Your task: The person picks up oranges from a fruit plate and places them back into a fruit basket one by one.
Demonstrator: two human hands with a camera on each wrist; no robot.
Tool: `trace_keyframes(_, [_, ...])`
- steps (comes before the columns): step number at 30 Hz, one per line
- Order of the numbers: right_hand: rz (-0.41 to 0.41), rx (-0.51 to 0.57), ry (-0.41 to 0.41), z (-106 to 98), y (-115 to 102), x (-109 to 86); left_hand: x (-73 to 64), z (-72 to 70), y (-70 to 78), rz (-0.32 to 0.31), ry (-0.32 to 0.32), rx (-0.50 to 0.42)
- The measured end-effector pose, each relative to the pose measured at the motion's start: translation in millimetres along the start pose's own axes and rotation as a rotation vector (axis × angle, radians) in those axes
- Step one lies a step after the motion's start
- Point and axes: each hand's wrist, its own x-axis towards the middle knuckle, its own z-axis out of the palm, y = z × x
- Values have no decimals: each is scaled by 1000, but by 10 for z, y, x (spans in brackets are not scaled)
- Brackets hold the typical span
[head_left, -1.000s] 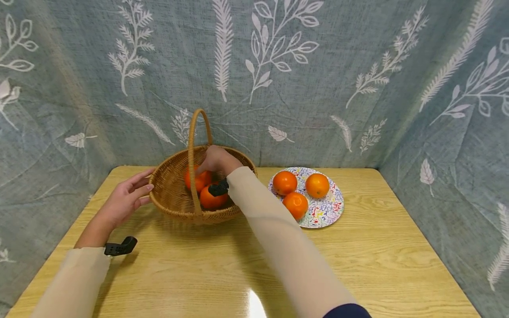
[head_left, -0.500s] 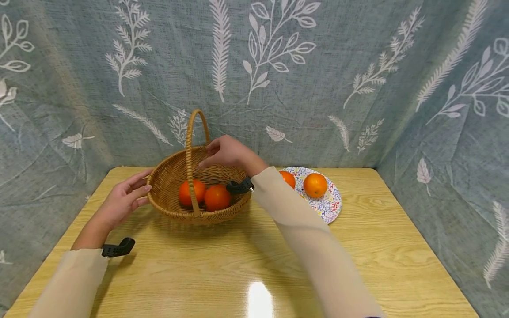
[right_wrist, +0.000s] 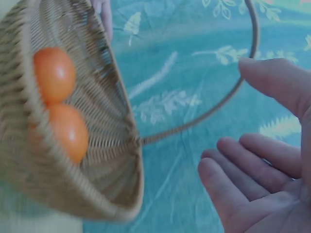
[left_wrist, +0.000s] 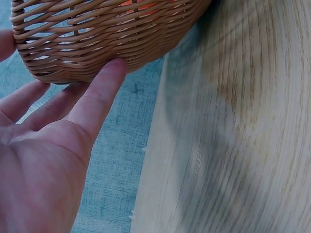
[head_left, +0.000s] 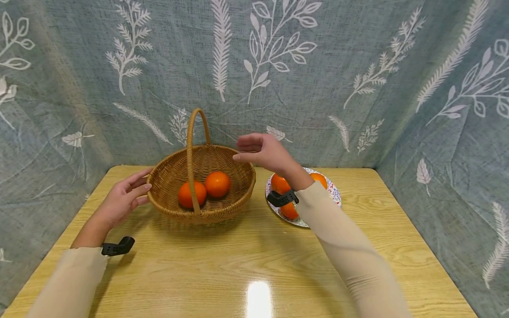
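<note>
In the head view, a wicker basket (head_left: 234,198) with a tall handle stands at the back left of the table, holding two oranges (head_left: 218,184). My left hand (head_left: 121,201) touches its left end with fairly straight fingers and thumb; in the left wrist view the thumb (left_wrist: 99,94) lies against the woven wall. Just right of the basket, my right hand (head_left: 267,153) hovers above the table, holding nothing. Its fingers (right_wrist: 257,162) and thumb are spread apart in the right wrist view. Behind the right wrist is a plate (head_left: 336,194) of oranges, partly hidden by the arm.
The wooden table (head_left: 191,269) meets a hanging grey-blue curtain (head_left: 167,57) with white leaf patterns, close behind the basket. The curtain also runs along both sides. The basket's arched handle (head_left: 190,145) rises between its front and back rims.
My right hand has let go of an orange inside the basket, risen out and moved right towards the plate. The two oranges in the basket have shifted. My left hand stays at the basket.
</note>
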Motion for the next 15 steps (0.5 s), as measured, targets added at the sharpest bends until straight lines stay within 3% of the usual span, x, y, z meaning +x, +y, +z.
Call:
trace_keyframes(9, [-22, 182, 166, -256, 339, -364, 6, 5, 2, 6, -2, -1])
trace_keyframes(15, [-122, 283, 267, -390, 542, -581, 1, 17, 4, -2, 8, 10])
